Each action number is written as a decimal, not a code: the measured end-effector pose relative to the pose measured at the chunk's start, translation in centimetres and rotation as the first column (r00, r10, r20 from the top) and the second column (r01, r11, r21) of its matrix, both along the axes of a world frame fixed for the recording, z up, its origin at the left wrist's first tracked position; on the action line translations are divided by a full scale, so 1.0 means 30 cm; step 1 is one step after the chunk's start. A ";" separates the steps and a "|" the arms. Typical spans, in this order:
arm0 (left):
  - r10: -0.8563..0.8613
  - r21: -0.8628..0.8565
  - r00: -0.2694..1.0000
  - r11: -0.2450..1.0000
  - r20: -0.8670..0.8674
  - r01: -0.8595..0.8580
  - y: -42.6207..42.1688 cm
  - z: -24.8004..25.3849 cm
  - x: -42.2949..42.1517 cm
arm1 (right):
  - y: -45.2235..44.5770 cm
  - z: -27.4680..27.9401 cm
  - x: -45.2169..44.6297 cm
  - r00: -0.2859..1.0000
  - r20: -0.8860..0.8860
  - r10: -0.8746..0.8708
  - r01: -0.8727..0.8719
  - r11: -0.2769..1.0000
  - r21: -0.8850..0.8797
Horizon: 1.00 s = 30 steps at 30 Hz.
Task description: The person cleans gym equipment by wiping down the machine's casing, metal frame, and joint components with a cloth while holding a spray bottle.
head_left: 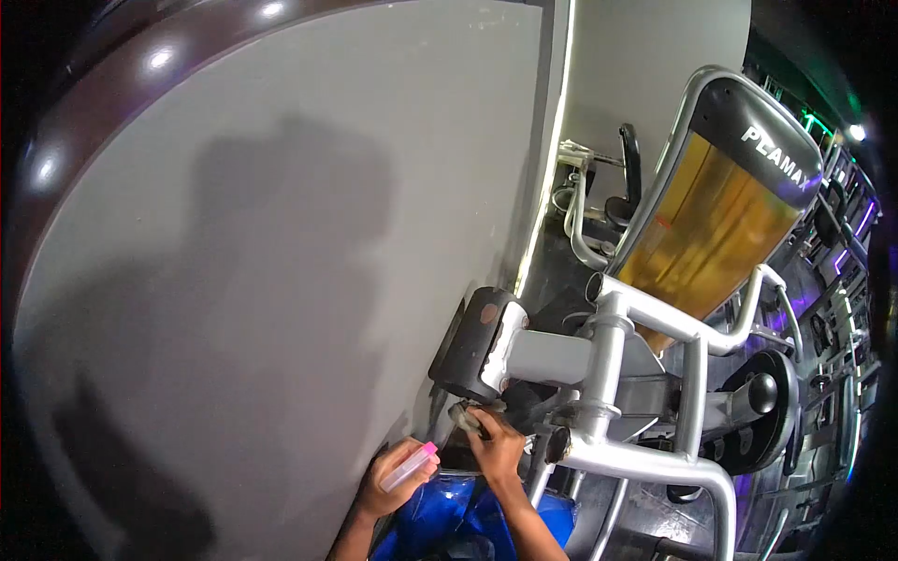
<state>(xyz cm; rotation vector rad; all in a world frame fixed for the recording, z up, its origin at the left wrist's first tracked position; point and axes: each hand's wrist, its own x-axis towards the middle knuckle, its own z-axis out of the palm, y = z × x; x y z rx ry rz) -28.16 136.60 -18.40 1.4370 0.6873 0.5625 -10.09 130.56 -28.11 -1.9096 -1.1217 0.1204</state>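
My left hand (383, 491) is closed around a small clear bottle (404, 471) with a pink top, held tilted close to the grey wall. My right hand (498, 445) grips a crumpled greyish cloth (462, 417) just below a dark roller pad (474, 348). Worn, pale patches show on the pad's cover. Whether the cloth touches the pad or its mount, I cannot tell. A silver machine frame (606, 365) stands right of my right hand. Blue shiny material (440, 512) lies below and between my forearms.
The grey wall (449, 140) fills the left side, with a shadow on it. Bent silver tubes (655, 463) with open ends jut out at right. Behind them stands a machine shroud (716, 234) with an amber panel. A round black pad (772, 411) and more gym machines are further right.
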 end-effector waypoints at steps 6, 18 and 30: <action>-0.034 0.008 0.998 0.999 0.054 0.033 -0.011 -0.013 -0.011 | -0.054 0.095 0.001 0.990 -0.059 -0.128 0.136 0.979 0.151; -0.062 0.020 0.996 0.998 0.066 0.061 0.023 -0.040 0.010 | 0.102 0.145 -0.091 0.988 0.153 0.018 -0.053 0.972 0.228; -0.064 0.074 0.995 0.996 0.076 0.059 0.035 -0.039 0.028 | -0.011 0.009 -0.014 0.983 0.171 -0.067 0.049 0.993 0.107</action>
